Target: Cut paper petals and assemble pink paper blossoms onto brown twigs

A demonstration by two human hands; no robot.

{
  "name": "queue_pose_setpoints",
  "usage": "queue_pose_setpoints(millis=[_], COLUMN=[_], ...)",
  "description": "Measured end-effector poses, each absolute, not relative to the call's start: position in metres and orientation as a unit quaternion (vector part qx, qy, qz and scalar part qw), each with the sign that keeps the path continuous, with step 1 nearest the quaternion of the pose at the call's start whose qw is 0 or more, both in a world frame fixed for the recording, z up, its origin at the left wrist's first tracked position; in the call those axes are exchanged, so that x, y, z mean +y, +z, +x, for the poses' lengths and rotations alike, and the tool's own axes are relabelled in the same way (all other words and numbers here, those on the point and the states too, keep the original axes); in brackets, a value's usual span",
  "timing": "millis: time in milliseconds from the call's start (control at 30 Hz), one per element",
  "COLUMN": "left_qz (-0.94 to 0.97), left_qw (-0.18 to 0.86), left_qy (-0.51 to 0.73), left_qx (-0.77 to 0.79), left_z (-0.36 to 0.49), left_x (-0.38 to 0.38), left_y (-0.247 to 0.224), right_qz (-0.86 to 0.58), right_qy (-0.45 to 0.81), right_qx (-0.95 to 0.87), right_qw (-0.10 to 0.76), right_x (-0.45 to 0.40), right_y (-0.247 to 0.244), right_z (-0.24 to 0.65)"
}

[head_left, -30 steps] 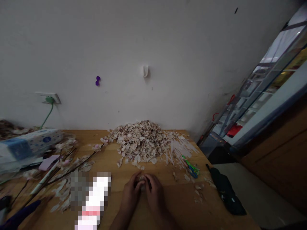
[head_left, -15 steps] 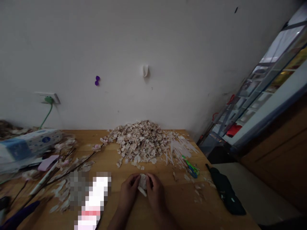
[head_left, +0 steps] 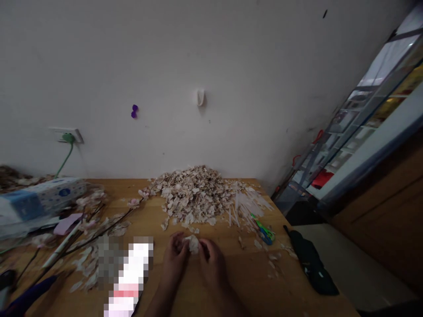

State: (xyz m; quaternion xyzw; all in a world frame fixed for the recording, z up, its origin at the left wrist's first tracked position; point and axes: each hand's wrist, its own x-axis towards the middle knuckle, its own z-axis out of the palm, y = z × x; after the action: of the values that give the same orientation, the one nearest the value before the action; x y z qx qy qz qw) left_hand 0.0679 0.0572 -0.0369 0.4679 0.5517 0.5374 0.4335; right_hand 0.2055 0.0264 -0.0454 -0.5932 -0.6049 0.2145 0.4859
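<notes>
Between my two hands is a pale, thin petal-like piece [head_left: 193, 245], low in the middle of the head view. My left hand [head_left: 174, 257] pinches its left side with curled fingers. On the other side, my right hand [head_left: 211, 260] has its thumb and fingers pressed together at the piece's right edge. Both hands stay just above the wooden table [head_left: 251, 281]. Straight ahead of them lies a big heap of similar pale and brownish petals [head_left: 191, 193]. Some of my fingers are hidden behind the thumbs.
Thin pale strips [head_left: 253, 202] lie right of the heap, near green-and-blue scissors [head_left: 263, 230]. A dark green pouch-like item [head_left: 312, 264] rests along the right table edge. Blossom branches [head_left: 109, 226], a tissue pack [head_left: 42, 198] and a blurred-out bright object [head_left: 130, 277] are on the left.
The petal-like piece has shifted slightly up and left and turned; the elongated pale part hanging below it no longer shows. My left hand has tilted and moved slightly left.
</notes>
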Motion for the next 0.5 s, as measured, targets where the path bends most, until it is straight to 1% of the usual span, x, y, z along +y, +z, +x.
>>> queue_pose_setpoints(millis=[100, 233, 500], left_qz=[0.504, 0.541, 0.564], left_qw=[0.441, 0.426, 0.423], left_qy=[0.5, 0.463, 0.438], left_qx=[0.549, 0.558, 0.558], left_z=[0.067, 0.065, 0.069], left_x=[0.055, 0.053, 0.052], left_y=[-0.032, -0.025, -0.019], right_qz=[-0.588, -0.584, -0.565], right_qy=[0.224, 0.231, 0.26], right_qx=[-0.601, -0.597, -0.596], right_qw=[0.493, 0.499, 0.508], right_x=[0.027, 0.029, 0.033], right_y=[-0.045, -0.047, -0.049], right_z=[0.208, 0.209, 0.208])
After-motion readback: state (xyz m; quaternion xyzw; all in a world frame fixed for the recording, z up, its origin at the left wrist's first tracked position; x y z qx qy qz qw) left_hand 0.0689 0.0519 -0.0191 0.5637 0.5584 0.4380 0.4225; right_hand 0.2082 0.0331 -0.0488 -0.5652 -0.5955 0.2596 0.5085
